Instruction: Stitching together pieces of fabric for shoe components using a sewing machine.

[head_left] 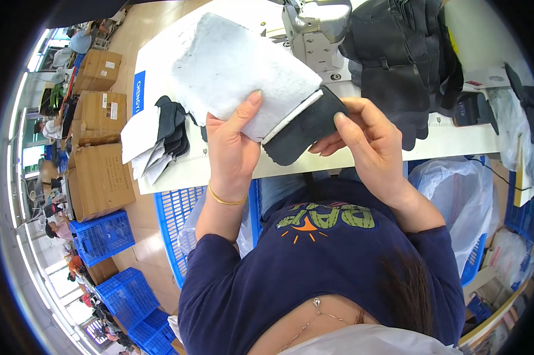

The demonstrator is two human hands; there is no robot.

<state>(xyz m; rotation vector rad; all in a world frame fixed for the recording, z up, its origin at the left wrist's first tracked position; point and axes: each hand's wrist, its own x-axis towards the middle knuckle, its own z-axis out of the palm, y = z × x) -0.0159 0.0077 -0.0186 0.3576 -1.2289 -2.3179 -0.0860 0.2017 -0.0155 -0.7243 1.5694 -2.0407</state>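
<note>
Both hands hold up one flat piece, a white felt-like panel point(249, 71) with a black flap point(305, 127) along its near right edge. A narrow white strip runs where the two meet. My left hand point(234, 139) is closed on the white panel's near edge, thumb on top. My right hand point(367, 133) pinches the outer end of the black flap between thumb and fingers. Left of my left hand, a fanned stack of similar white-and-black pieces point(157, 139) lies on the white table point(219, 171).
A sewing machine point(317, 35) stands beyond my hands. A pile of black pieces point(391, 71) lies at the table's right. Blue baskets with clear plastic bags point(450, 189) stand below the front edge. Cardboard boxes point(101, 177) and blue crates point(104, 236) line the floor at left.
</note>
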